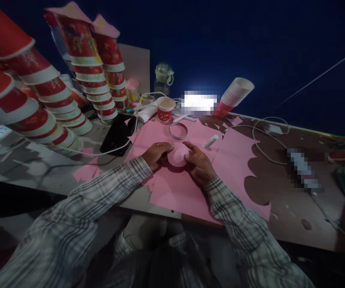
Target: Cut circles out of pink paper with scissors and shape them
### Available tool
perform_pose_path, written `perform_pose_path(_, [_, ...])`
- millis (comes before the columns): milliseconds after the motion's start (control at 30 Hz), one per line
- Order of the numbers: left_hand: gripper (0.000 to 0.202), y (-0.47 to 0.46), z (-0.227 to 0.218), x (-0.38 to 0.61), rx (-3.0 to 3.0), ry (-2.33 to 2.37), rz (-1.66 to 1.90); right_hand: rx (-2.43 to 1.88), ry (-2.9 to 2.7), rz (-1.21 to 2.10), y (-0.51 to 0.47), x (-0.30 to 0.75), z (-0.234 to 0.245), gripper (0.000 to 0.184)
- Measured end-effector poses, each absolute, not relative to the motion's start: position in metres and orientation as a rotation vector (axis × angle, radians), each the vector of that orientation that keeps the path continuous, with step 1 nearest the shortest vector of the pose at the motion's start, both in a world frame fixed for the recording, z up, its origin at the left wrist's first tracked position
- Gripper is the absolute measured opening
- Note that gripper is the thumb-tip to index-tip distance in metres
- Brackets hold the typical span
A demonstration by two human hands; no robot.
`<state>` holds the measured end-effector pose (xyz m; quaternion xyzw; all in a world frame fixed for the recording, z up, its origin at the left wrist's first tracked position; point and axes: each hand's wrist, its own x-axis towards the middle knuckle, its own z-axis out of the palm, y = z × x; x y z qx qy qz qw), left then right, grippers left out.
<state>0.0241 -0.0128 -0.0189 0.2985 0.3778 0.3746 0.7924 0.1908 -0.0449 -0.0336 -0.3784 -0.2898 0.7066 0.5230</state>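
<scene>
Between my two hands is a small round pink paper piece (pixel 177 157), raised in the middle like a shallow cone. My left hand (pixel 156 155) pinches its left edge with thumb and fingers. On the opposite edge, the thumb and fingers of my right hand (pixel 201 163) grip it. Beneath lie pink paper sheets (pixel 172 196), one with a scalloped right edge. Just beyond my hands rests a thin ring (pixel 178 131), and a white glue stick (pixel 211 141) lies to its right. A red and white paper cup (pixel 165 109) stands behind the ring.
Tall stacks of red paper cups (pixel 93 80) rise at the left, some topped with pink paper. A dark phone-like slab (pixel 117 136) lies near them. More nested cups (pixel 235 94) lean at the back. A bottle (pixel 163 78) stands behind; a white cable (pixel 268 154) loops at right.
</scene>
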Motion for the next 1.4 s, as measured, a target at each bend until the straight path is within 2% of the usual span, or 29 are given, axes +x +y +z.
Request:
perform_pose_path(567, [0.045, -0.008, -0.029, 0.024, 0.804, 0.897, 0.898, -0.819, -0.693, 1.715, -0.042, 0.192, -0.040, 0.052])
perform_pose_path(667, [0.044, -0.007, -0.033, 0.021, 1.064, 1.006, 1.045, -0.813, -0.666, 1.712, -0.042, 0.193, -0.039, 0.049])
perform_pose_path(800, [0.019, -0.003, -0.036, 0.014, 1.633, 1.116, 1.248, -0.776, -0.606, 1.762, -0.041, 0.194, -0.037, 0.043])
perform_pose_path(900, [0.039, -0.003, -0.037, 0.011, 2.020, 1.001, 1.325, -0.771, -0.563, 1.787, -0.042, 0.194, -0.036, 0.038])
perform_pose_path(967, [0.045, -0.005, -0.038, 0.011, 2.234, 0.915, 1.344, -0.769, -0.564, 1.801, -0.042, 0.195, -0.036, 0.039])
perform_pose_path(1133, [0.027, -0.006, -0.038, 0.011, 2.437, 0.923, 1.393, -0.781, -0.656, 1.850, -0.045, 0.194, -0.035, 0.042])
perform_pose_path(1233, [0.023, -0.004, -0.039, 0.009, 2.383, 1.003, 1.435, -0.803, -0.710, 1.840, -0.048, 0.192, -0.034, 0.042])
perform_pose_path(1400, [0.006, -0.005, -0.036, 0.009, 2.139, 1.087, 1.408, -0.838, -0.833, 1.797, -0.053, 0.190, -0.031, 0.048])
